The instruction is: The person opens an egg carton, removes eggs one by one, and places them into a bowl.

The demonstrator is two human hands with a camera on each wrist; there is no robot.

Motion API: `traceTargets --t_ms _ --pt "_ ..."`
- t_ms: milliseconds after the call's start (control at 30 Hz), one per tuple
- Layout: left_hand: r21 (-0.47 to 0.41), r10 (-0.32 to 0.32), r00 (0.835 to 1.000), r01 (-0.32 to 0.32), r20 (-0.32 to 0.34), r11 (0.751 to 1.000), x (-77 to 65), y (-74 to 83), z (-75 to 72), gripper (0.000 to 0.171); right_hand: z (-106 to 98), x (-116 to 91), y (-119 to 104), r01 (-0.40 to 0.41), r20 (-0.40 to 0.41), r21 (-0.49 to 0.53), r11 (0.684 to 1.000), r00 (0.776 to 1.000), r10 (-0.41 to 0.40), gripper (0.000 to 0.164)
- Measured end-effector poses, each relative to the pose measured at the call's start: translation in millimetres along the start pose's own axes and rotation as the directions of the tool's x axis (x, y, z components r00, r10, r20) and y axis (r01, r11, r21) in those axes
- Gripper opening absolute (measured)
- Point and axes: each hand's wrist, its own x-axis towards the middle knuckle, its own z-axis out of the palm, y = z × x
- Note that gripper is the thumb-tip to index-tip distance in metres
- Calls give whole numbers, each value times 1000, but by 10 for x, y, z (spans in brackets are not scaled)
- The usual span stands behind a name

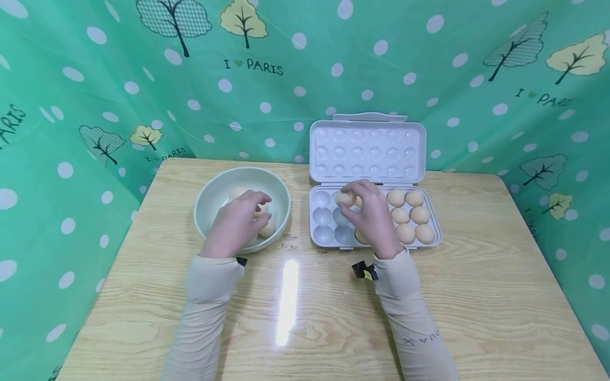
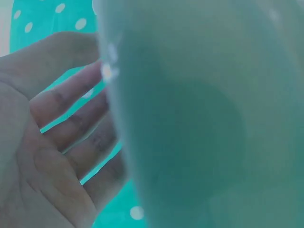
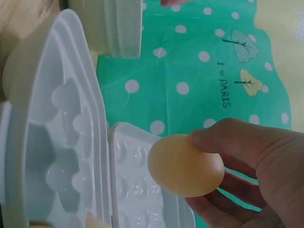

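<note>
My right hand (image 1: 374,217) pinches a pale brown egg (image 3: 184,166) between thumb and fingers, above the left part of a white plastic egg box (image 1: 322,216). Several eggs (image 1: 420,215) sit in the cups on the box's right side; some cups are hidden under the hand. My left hand (image 1: 234,223) reaches into a pale green bowl (image 1: 199,209), its fingers loosely bent and apart over several eggs (image 1: 268,227). In the left wrist view the bowl's wall covers those fingertips.
The box's hinged lid (image 1: 367,151) stands raised at the back against a green dotted curtain (image 1: 271,95). Bowl and box stand side by side on a wooden table (image 1: 324,312), with a gap between them.
</note>
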Motion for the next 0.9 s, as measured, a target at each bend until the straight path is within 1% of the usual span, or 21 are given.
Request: traceTargets --t_ms 100,267,367,500,633,700,767,900 --pt "2 38 999 -38 -15 999 16 46 42 32 20 -5 -48 24 -1 11 1000 1000 -24 23" --pt "0 108 993 -108 -48 994 29 132 111 33 54 -30 -138 66 34 38 997 997 -67 25" --pt "-43 146 988 -149 -56 988 33 188 145 36 71 -39 -193 96 37 41 994 995 -98 26" --pt "-116 203 974 -213 -98 970 38 235 182 40 84 -36 -249 131 28 53 990 991 -133 26" --pt "-146 257 956 -276 -139 950 53 271 205 43 82 -43 -302 156 4 86 984 988 -157 26" --pt "-159 262 954 -284 -144 946 52 291 208 45 83 -47 -331 166 -9 104 981 986 -166 26" --pt "-166 259 955 -281 -142 945 50 313 207 47 85 -51 -358 173 -14 123 977 985 -173 25" --pt "-187 244 961 -265 -126 946 45 347 231 54 97 -65 -402 178 2 166 970 984 -181 25"
